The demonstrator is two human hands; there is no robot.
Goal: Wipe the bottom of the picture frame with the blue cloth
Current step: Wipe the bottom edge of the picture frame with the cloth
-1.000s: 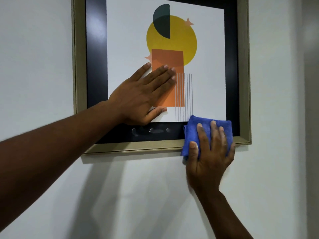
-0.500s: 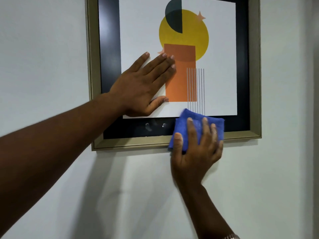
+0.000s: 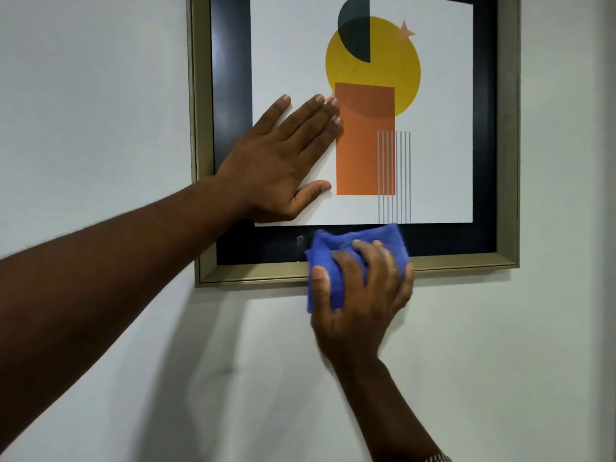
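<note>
A picture frame (image 3: 460,264) with a dull gold rim and a black inner border hangs on the white wall, holding a print with a yellow circle and an orange rectangle. My left hand (image 3: 283,158) lies flat on the glass at the lower left of the print, fingers spread. My right hand (image 3: 361,295) presses a folded blue cloth (image 3: 328,248) against the frame's bottom rail, a little left of its middle. The cloth covers part of the black border and the gold rim, and its lower edge hangs just below the frame.
The frame's top is cut off by the view's upper edge. White wall (image 3: 100,95) surrounds the frame on the left, right and below. A small smudge (image 3: 300,240) shows on the black border just left of the cloth.
My right hand has slid the blue cloth leftward along the bottom rail from near the right corner. The left hand has stayed pressed on the glass. The view has shifted so the frame sits further right.
</note>
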